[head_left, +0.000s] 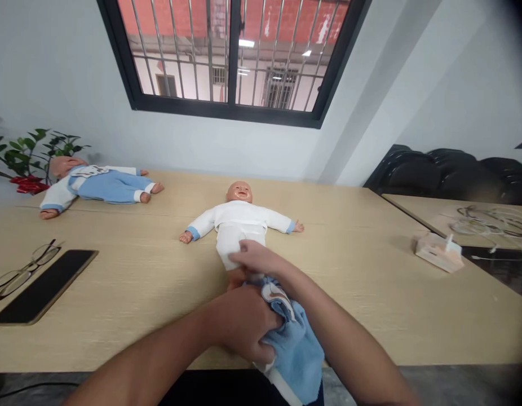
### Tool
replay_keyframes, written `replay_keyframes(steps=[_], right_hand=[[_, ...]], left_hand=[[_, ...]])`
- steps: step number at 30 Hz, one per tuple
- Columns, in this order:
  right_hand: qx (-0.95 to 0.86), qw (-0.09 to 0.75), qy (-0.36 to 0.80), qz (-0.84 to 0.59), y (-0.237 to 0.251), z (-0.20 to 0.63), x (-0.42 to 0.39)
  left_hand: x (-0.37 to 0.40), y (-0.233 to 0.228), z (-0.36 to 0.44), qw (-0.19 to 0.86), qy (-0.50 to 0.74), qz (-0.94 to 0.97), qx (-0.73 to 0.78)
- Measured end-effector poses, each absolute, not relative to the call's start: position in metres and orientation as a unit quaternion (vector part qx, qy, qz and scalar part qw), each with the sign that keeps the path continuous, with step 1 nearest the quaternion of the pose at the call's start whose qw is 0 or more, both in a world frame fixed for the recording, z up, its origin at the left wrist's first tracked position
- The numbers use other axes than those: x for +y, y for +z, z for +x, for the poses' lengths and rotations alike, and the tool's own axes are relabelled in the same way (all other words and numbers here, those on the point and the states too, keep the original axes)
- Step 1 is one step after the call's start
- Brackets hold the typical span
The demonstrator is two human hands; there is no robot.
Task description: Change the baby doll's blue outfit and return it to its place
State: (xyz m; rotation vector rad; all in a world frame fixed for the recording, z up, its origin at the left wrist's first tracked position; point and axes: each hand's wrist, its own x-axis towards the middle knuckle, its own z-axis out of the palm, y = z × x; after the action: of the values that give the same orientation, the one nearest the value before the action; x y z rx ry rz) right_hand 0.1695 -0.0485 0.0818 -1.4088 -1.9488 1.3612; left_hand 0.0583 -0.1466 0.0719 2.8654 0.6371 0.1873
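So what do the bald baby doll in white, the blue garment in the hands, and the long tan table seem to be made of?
Bald baby doll in white: head and hands look like smooth, slightly glossy plastic or vinyl.
Blue garment gripped by the left hand: soft, fuzzy cloth, bunched into folds.
Long tan table: matte wood-grain surface, probably laminate, judging by its even streaks.

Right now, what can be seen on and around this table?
Baby doll: one, white outfit, on its back mid-table.
Blue garment: one, light blue, bunched at the doll's legs.
Second doll: one, blue and white outfit, lying far left.
Plant: one, green, behind the second doll.
Glasses: one pair, thin-framed, left edge.
Tablet: one, black, beside the glasses.
Small box: one, pale, right side.
Cables: white, on the neighbouring table.
Chairs: black, far right.
Table: one, light wood.
Left hand: gripping the garment.
Right hand: resting on the doll's legs.
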Motion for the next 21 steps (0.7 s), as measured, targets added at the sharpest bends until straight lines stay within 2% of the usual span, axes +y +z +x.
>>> replay_keyframes(steps=[3,6,11,16,21], right_hand=[[-0.599,0.305,0.582,-0.458,0.080,0.186,-0.042],[-0.566,0.381,0.599,-0.418,0.076,0.199,-0.036],[-0.590,0.371,0.574,-0.430,0.068,0.217,-0.025],[-0.596,0.381,0.571,-0.415,0.067,0.223,-0.021],[-0.554,0.380,0.602,-0.432,0.070,0.210,-0.029]], left_hand=[[-0.143,0.070,0.056,0.128,0.071,0.966,0.212],[-0.132,0.071,0.046,0.180,0.062,0.947,0.260],[-0.105,0.084,0.018,0.203,0.136,0.917,0.315],[-0.093,0.095,-0.001,0.204,0.247,0.905,0.281],[-0.088,0.089,-0.004,0.187,0.250,0.889,0.334]])
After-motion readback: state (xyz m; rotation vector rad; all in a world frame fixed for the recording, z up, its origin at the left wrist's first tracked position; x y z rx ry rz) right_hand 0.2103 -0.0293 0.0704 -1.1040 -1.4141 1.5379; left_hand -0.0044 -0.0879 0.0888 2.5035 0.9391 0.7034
